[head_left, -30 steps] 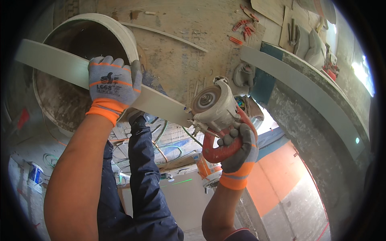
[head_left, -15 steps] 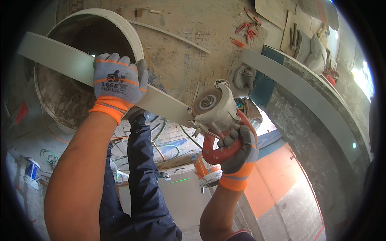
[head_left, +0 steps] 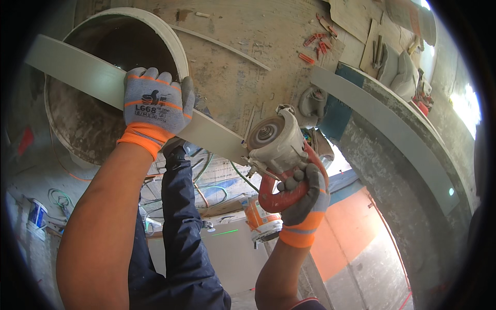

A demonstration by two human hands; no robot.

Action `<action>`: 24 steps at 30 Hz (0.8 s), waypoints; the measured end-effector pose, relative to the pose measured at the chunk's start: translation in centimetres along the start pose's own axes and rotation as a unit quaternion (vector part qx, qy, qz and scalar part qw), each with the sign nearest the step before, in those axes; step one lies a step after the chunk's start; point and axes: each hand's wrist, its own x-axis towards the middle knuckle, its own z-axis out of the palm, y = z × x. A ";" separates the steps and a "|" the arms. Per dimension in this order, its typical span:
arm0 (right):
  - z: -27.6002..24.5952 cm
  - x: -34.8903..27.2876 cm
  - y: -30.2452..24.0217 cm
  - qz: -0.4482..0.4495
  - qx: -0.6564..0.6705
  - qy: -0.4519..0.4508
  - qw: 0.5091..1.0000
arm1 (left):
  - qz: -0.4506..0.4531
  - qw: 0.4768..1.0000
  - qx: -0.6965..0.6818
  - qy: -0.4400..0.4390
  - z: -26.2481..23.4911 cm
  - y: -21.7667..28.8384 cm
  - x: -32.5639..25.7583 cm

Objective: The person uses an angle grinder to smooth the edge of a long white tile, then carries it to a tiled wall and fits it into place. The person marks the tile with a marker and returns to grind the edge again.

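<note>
My left hand (head_left: 156,103), in a grey and orange work glove, grips a long pale tile strip (head_left: 77,66) from above, fingers over its far edge. The strip slants from the upper left across the mouth of a large round bucket (head_left: 178,49) down to the middle of the view. My right hand (head_left: 305,194), gloved alike, is wrapped round the red handle of a dusty handheld cutter (head_left: 281,155). Its round disc (head_left: 266,133) faces up, close by the strip's right end. Whether disc and strip touch, I cannot tell.
Another pale strip (head_left: 382,129) lies along a curved grey ledge at the right. Red tile-levelling wedges (head_left: 320,44) are scattered on the dusty board beyond. An orange and white pail (head_left: 262,219) stands below the cutter. Green hoses (head_left: 206,168) cross the floor near my legs.
My left hand and the strip sit slightly further right in the view. The cutter stays beside the strip's end, with the right hand lowered a little. Both grips are unchanged.
</note>
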 end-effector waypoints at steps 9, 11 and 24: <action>-0.2 0.0 -0.2 -0.010 -0.005 -0.015 1.000 | 0.005 1.000 0.010 -0.004 -0.1 0.2 0.2; -0.4 0.1 -0.1 -0.021 -0.019 -0.026 0.999 | 0.011 1.000 0.005 0.009 -0.1 0.2 0.1; -0.3 0.6 -0.1 -0.047 -0.068 -0.004 0.997 | 0.016 1.000 0.002 0.014 -0.1 0.0 -0.1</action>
